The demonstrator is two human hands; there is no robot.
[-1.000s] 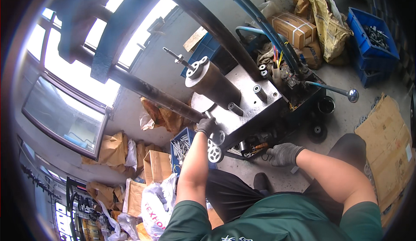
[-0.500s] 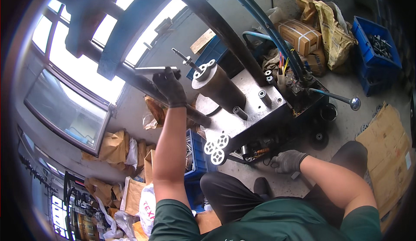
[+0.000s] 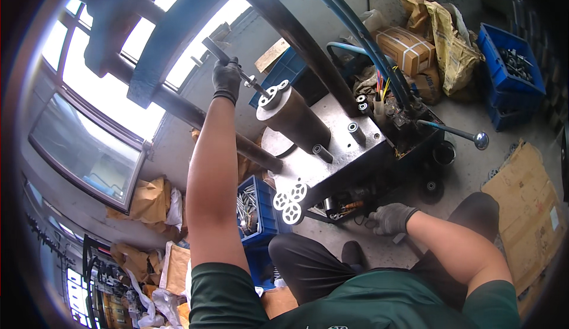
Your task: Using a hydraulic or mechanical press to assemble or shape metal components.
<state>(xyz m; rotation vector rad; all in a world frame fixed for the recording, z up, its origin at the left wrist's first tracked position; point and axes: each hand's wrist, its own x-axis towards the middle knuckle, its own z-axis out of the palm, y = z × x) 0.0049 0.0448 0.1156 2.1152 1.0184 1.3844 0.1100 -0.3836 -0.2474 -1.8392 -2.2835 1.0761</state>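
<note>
My left hand, in a dark grey glove, is closed around a grey metal tube that sticks up past the fingers. It is right beside the thin upright shaft on top of a dark metal cylinder; whether tube and shaft touch I cannot tell. White ring-shaped pieces lie around the shaft's foot. The cylinder stands on the machine's steel plate. My right hand, gloved too, has curled fingers low in front of the machine, by a dark loop; what it holds is hidden.
Short bearing-topped posts rise from the plate; white spoked discs are at its front corner. A ball-ended lever juts right. Blue crates of metal parts stand left and far right. Flattened cardboard lies at right.
My left hand has moved up, bringing the tube beside the shaft and tilting it from nearly level to steep. My right hand has stayed in nearly the same place.
</note>
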